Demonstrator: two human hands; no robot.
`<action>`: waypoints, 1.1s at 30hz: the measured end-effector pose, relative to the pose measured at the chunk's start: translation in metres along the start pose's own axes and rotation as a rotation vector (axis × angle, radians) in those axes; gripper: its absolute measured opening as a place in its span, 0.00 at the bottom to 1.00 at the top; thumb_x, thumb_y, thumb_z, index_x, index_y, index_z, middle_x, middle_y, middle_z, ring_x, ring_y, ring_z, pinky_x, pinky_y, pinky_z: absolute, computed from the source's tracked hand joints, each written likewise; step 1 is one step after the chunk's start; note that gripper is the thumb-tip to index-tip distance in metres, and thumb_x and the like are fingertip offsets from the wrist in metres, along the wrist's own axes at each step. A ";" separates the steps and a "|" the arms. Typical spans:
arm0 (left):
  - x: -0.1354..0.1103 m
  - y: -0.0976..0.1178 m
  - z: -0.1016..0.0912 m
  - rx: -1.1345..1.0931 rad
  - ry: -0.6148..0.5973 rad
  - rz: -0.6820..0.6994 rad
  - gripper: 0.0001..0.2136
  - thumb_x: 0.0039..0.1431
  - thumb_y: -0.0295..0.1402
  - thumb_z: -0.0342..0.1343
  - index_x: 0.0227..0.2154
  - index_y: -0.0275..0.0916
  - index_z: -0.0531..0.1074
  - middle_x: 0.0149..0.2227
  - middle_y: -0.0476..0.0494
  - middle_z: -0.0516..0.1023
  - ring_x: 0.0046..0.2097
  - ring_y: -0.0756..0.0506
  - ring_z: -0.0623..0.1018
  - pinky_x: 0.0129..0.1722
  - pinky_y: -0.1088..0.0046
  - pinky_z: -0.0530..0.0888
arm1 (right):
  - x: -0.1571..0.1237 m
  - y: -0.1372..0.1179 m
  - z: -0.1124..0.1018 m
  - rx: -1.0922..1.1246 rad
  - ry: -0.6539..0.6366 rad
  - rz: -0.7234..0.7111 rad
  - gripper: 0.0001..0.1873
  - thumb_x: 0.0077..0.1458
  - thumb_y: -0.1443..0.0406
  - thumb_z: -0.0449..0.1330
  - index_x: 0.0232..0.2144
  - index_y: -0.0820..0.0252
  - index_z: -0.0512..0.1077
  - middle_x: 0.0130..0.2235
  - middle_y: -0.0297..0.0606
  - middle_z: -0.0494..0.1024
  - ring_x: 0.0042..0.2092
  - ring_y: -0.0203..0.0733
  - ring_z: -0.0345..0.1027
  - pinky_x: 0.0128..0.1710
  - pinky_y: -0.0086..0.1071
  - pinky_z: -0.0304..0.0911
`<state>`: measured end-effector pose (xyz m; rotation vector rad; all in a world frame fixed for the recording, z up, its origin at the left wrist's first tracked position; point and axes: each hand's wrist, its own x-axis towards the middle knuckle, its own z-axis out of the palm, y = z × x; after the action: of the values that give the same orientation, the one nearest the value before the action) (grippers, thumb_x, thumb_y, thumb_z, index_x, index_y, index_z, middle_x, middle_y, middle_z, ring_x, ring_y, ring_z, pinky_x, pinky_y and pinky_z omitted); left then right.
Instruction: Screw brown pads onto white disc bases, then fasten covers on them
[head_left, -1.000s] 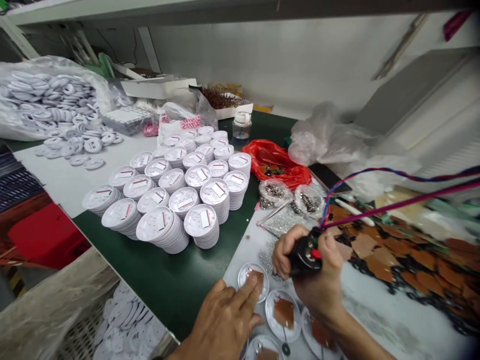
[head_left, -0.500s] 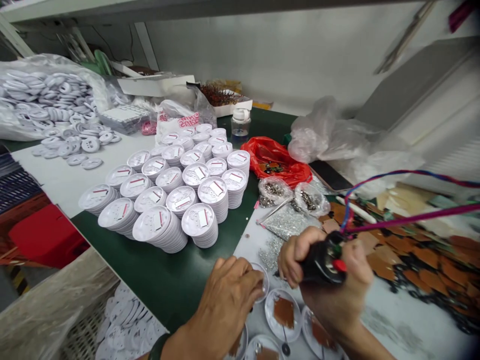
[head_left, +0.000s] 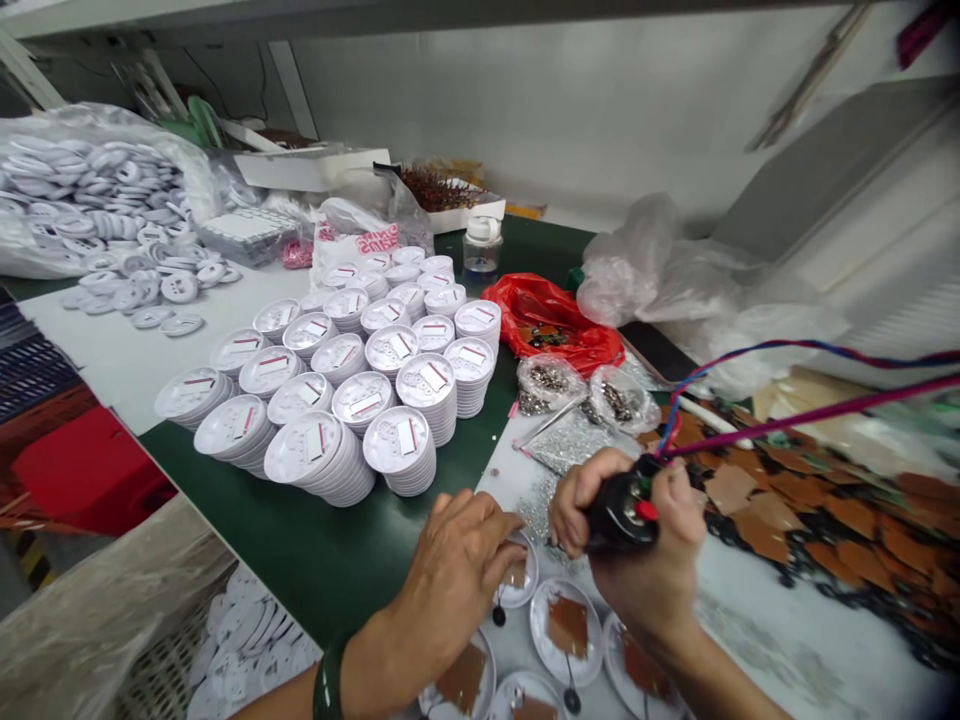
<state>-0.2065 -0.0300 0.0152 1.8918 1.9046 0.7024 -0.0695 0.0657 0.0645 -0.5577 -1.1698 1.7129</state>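
My right hand (head_left: 660,580) grips a black electric screwdriver (head_left: 619,518) with a red button; its tip is hidden below my fingers. Over the edge of a small white round dish (head_left: 529,582) hangs my left hand (head_left: 446,580), thumb and fingertips pinched together; what they hold, if anything, is too small to make out. Inside that dish lies a brown plate (head_left: 514,574), with a black disc (head_left: 499,616) on a wire beside it. More white dishes with brown plates stand close by, including one dish (head_left: 541,655) between my wrists.
Stacks of white dishes (head_left: 397,440) fill the green table left of my hands. Loose screws (head_left: 555,440), a red bag (head_left: 555,310) and brown plates with black discs (head_left: 825,520) lie ahead and right. Red and blue cords (head_left: 810,345) run from the screwdriver.
My right hand and the screwdriver have shifted left and slightly down, nearer the left hand. My left hand has moved slightly, uncovering the brown plate in the dish and the black disc.
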 end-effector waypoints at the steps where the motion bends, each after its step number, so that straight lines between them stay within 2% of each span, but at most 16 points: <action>1: -0.001 0.000 0.000 -0.007 -0.007 -0.004 0.07 0.70 0.30 0.60 0.48 0.45 0.77 0.42 0.48 0.78 0.45 0.41 0.74 0.46 0.61 0.63 | 0.000 0.001 0.000 0.000 0.006 0.002 0.28 0.62 0.43 0.54 0.23 0.56 0.73 0.16 0.33 0.69 0.17 0.37 0.59 0.18 0.31 0.55; 7: 0.003 0.006 0.001 -0.004 -0.029 0.004 0.07 0.70 0.29 0.60 0.48 0.44 0.77 0.41 0.48 0.78 0.44 0.42 0.74 0.45 0.62 0.63 | -0.002 -0.008 0.003 0.024 -0.025 -0.014 0.28 0.60 0.42 0.55 0.23 0.56 0.75 0.16 0.33 0.68 0.17 0.38 0.60 0.18 0.32 0.58; 13: 0.006 0.011 0.000 -0.005 -0.027 0.005 0.06 0.69 0.28 0.60 0.45 0.43 0.78 0.40 0.48 0.77 0.43 0.42 0.74 0.45 0.62 0.65 | -0.001 0.000 -0.002 0.017 -0.020 0.003 0.27 0.60 0.43 0.56 0.24 0.56 0.75 0.16 0.33 0.69 0.17 0.38 0.59 0.18 0.31 0.56; 19: 0.007 0.009 0.006 -0.032 -0.029 0.070 0.10 0.69 0.30 0.61 0.50 0.46 0.76 0.41 0.48 0.77 0.44 0.43 0.74 0.44 0.63 0.64 | -0.002 -0.023 0.002 0.027 -0.012 -0.029 0.29 0.60 0.41 0.55 0.22 0.56 0.75 0.15 0.33 0.68 0.17 0.38 0.60 0.19 0.33 0.59; 23: 0.017 0.015 0.009 -0.059 -0.041 0.117 0.01 0.68 0.32 0.64 0.40 0.44 0.79 0.39 0.51 0.78 0.42 0.45 0.74 0.46 0.63 0.64 | -0.005 -0.033 0.006 0.059 -0.018 -0.018 0.29 0.60 0.41 0.55 0.22 0.56 0.75 0.15 0.33 0.67 0.17 0.38 0.60 0.18 0.33 0.60; 25: 0.019 0.016 0.009 -0.071 -0.032 0.125 0.03 0.68 0.32 0.64 0.36 0.42 0.79 0.37 0.51 0.78 0.41 0.46 0.74 0.47 0.64 0.64 | -0.006 -0.035 0.007 0.070 -0.007 -0.022 0.29 0.60 0.41 0.55 0.22 0.56 0.75 0.15 0.33 0.66 0.16 0.38 0.59 0.18 0.33 0.60; 29: 0.014 0.010 0.009 -0.136 0.008 0.189 0.04 0.69 0.32 0.63 0.37 0.41 0.75 0.38 0.51 0.77 0.42 0.46 0.74 0.48 0.66 0.64 | -0.007 -0.042 0.008 0.073 -0.009 -0.014 0.30 0.58 0.39 0.56 0.21 0.55 0.74 0.14 0.33 0.66 0.16 0.38 0.60 0.18 0.34 0.60; 33: 0.000 0.003 0.001 -0.191 -0.049 0.238 0.03 0.73 0.29 0.56 0.40 0.41 0.72 0.41 0.52 0.76 0.43 0.48 0.74 0.52 0.67 0.63 | -0.009 -0.050 0.014 0.100 -0.008 0.022 0.30 0.58 0.39 0.56 0.21 0.55 0.74 0.14 0.32 0.64 0.16 0.37 0.59 0.17 0.33 0.59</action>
<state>-0.2028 -0.0301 0.0161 2.0106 1.5381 0.8674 -0.0536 0.0559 0.1136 -0.5042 -1.0803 1.7830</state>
